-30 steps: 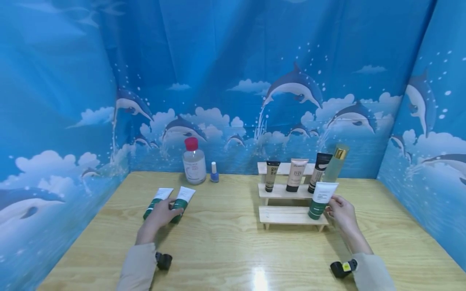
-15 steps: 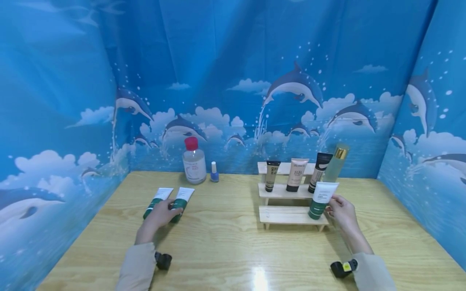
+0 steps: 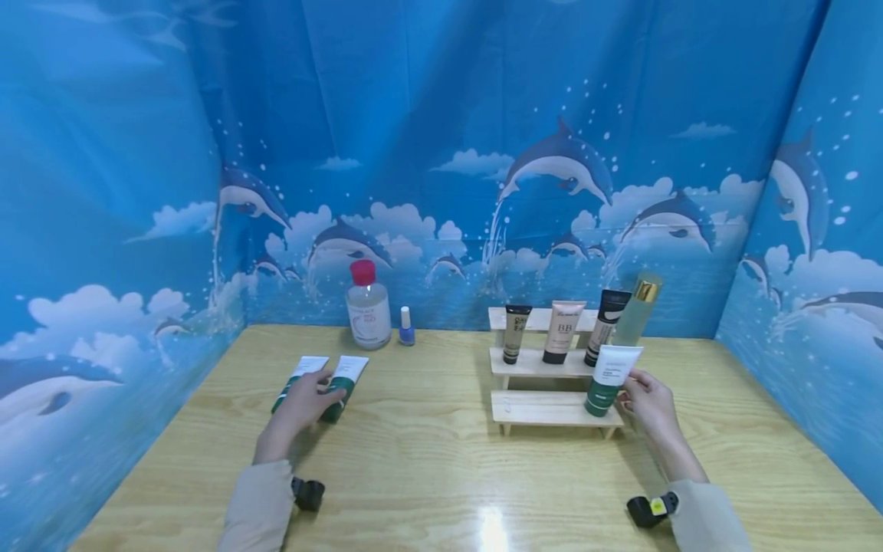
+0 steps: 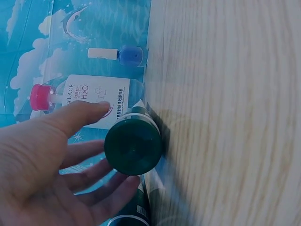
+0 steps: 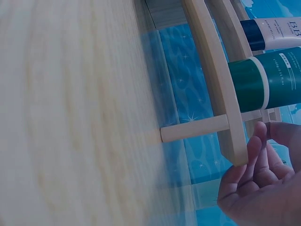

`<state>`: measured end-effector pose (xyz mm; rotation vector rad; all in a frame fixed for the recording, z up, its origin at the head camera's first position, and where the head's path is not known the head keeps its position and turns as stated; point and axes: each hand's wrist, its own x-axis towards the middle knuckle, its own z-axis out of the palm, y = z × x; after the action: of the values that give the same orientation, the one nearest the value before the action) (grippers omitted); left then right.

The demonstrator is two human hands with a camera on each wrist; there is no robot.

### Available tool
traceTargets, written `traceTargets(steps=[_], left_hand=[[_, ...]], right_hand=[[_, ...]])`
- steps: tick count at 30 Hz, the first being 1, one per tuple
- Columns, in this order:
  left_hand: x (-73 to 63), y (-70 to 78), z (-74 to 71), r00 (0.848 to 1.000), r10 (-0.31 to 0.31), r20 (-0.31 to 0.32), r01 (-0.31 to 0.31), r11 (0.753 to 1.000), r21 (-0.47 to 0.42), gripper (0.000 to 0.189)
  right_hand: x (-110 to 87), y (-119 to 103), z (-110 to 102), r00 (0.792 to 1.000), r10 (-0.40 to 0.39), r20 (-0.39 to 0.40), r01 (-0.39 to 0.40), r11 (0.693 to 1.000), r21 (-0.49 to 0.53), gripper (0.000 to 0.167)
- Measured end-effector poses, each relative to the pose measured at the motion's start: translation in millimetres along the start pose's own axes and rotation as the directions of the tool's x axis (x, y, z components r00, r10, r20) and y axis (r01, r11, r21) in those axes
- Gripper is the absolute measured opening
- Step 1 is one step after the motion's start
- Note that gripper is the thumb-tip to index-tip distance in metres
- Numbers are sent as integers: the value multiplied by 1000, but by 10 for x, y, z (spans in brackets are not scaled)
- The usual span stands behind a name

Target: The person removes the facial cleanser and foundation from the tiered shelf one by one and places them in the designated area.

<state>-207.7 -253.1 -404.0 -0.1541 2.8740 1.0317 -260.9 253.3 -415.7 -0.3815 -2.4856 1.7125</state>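
Observation:
My left hand (image 3: 303, 399) is over two green-and-white squeeze tubes that lie side by side on the table. Its thumb and fingers are spread around the right one, a squeeze tube (image 3: 347, 383); in the left wrist view the thumb stands off that tube's green cap (image 4: 133, 147). The other tube (image 3: 300, 376) is partly behind the hand. A third green-and-white tube (image 3: 611, 377) stands cap-down at the right end of the wooden stand's lowest step (image 3: 545, 408). Beside it my right hand (image 3: 648, 402) has curled fingers, thumb and index tips meeting, with nothing visible between them.
A red-capped clear bottle (image 3: 369, 314) and a blue nail polish bottle (image 3: 406, 331) stand at the back left. On the middle step are a gold tube (image 3: 514, 335), a pink BB tube (image 3: 562, 333) and a black-capped tube (image 3: 604, 333). A gold-capped bottle (image 3: 635, 310) is behind.
The right tube under my left hand has tipped slightly lower onto the table. The left hand has drawn back a little to the left. My right hand stays beside the stand.

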Motion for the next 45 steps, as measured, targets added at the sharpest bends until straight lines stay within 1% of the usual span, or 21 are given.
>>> traceTargets(steps=[2,6,11,15,17,22,24,26,29,32,37,42,43,45], left_hand=[[5,7,-2,999,34,-17,-34,999,4,58],[10,34,0,995,81,-52,-81,997,6,54],[-5,87,5,990,105,-91,-104,994,16,50],[-22,151,17,981,140,-137,-137,990,33,46],[-24,197,34,977,152,-147,-148,988,33,45],[-45,308,85,978,161,-129,-160,987,19,47],[-50,356,110,974,183,-131,-182,983,21,47],[-58,411,142,974,190,-125,-190,982,12,48],[-53,505,209,970,215,-115,-217,976,1,47],[-49,602,285,970,223,-99,-226,974,-23,47],[-32,764,414,964,253,-81,-257,966,-42,47],[-31,926,564,955,288,-70,-292,954,-62,49],[-30,957,599,951,303,-65,-307,949,-69,49],[-28,1025,668,947,318,-45,-320,943,-85,50]], right_hand=[[-3,-3,-6,1000,-2,4,2,1000,7,42],[-8,-12,-22,1000,2,28,-2,1000,-1,43],[-2,-5,-22,1000,3,31,-3,1000,1,43],[-1,-9,-20,1000,-2,31,2,1000,7,43],[-3,-14,-24,999,-3,32,3,1000,9,43],[-18,-24,-24,999,-9,51,8,1000,20,43],[-22,-28,-20,998,-7,55,6,1000,23,43],[-24,-27,-18,999,-5,52,4,1000,21,43],[-29,-27,-14,999,4,41,-5,1000,13,42],[-25,-19,-9,999,5,33,-6,1000,9,42],[-10,-15,10,1000,11,15,-11,1000,-6,44],[99,83,8,1000,28,0,-28,999,15,44],[132,115,5,1000,26,2,-26,999,22,45],[198,186,3,1000,16,3,-16,999,32,45]])
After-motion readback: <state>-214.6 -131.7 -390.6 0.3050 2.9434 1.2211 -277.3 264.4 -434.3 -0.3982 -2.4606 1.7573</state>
